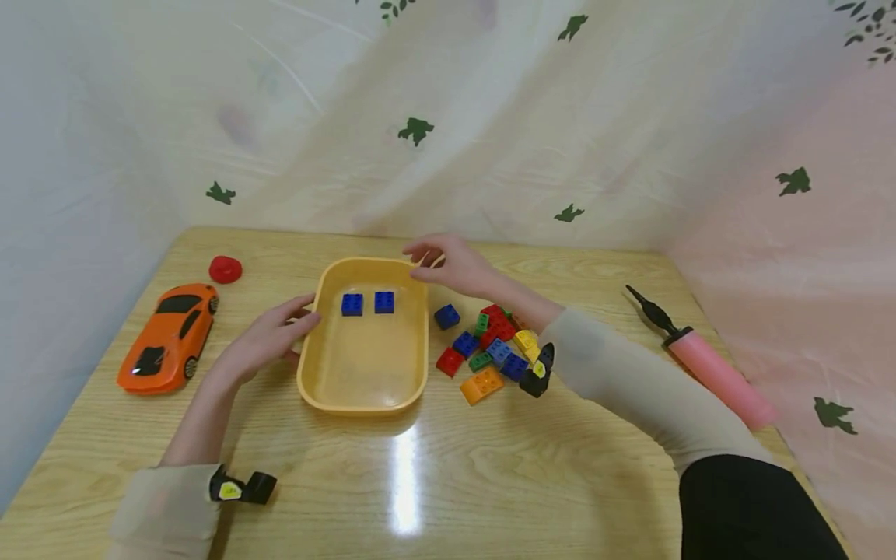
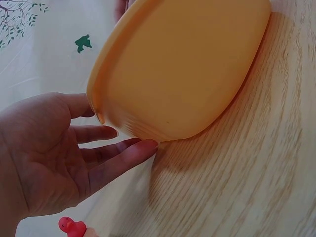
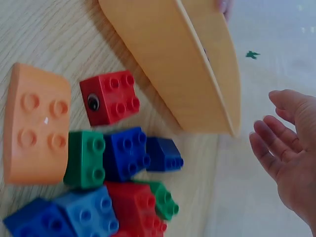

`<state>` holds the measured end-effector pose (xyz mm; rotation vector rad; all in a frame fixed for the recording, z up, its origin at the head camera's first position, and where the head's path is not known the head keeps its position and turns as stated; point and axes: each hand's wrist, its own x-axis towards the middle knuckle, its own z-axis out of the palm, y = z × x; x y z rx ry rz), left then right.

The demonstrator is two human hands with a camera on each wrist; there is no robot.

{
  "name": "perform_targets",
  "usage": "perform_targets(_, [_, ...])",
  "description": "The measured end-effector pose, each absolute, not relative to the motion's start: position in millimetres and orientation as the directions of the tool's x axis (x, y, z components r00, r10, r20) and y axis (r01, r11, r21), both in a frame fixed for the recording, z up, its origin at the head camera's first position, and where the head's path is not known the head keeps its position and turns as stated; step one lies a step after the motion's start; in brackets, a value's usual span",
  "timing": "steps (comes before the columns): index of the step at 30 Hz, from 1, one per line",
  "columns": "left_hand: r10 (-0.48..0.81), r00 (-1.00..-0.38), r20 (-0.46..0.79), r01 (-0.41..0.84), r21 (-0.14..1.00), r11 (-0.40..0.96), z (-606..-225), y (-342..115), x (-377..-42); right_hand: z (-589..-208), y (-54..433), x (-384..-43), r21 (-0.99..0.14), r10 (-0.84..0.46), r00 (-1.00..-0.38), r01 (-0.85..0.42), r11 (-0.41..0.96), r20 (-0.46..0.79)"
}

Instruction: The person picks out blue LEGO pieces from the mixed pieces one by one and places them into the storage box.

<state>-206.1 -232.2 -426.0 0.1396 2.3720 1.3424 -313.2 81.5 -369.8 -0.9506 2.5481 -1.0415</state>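
A yellow plastic tray [image 1: 364,397] sits on the table with two blue toy bricks [image 1: 352,304] inside, near its far end. At the tray's left side, my left hand [image 1: 269,340] holds the rim, thumb over the edge and fingers at the outer wall, as the left wrist view shows. My right hand [image 1: 455,264] hovers by the far right corner with its fingers loosely bent. In the right wrist view this hand [image 3: 291,148] is apart from the tray wall [image 3: 158,64], and nothing is in it.
Right of the tray lies a pile of toy bricks [image 1: 498,351] in red, blue, green, yellow and orange, partly under my right forearm. An orange toy car [image 1: 168,338] and a red rubber duck [image 1: 225,269] are at the left. A pink hand pump [image 1: 714,373] lies far right.
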Motion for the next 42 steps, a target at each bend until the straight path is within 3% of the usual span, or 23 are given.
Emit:
perform_targets(13, [0.272, -0.911, -0.311, -0.121, 0.831, 0.543, -426, -232, -205, -372, 133, -317, -0.698, -0.593, -0.805, -0.437, 0.568, 0.02])
perform_targets(31, [0.268, -0.909, -0.32, -0.134, 0.831, 0.54, -426, -232, -205, -403, 147, -320, -0.643, -0.675, -0.686, -0.392, 0.658, -0.273])
perform_targets(36, [0.265, -0.908, -0.325, -0.139, 0.829, 0.541, -426, -232, -206, -411, 143, -321, -0.63, -0.699, -0.65, -0.417, 0.655, -0.297])
perform_targets(42, [0.268, -0.913, -0.308, -0.123, 0.833, 0.539, -424, -232, -206, -413, 138, -319, -0.625, -0.704, -0.648, -0.428, 0.653, -0.291])
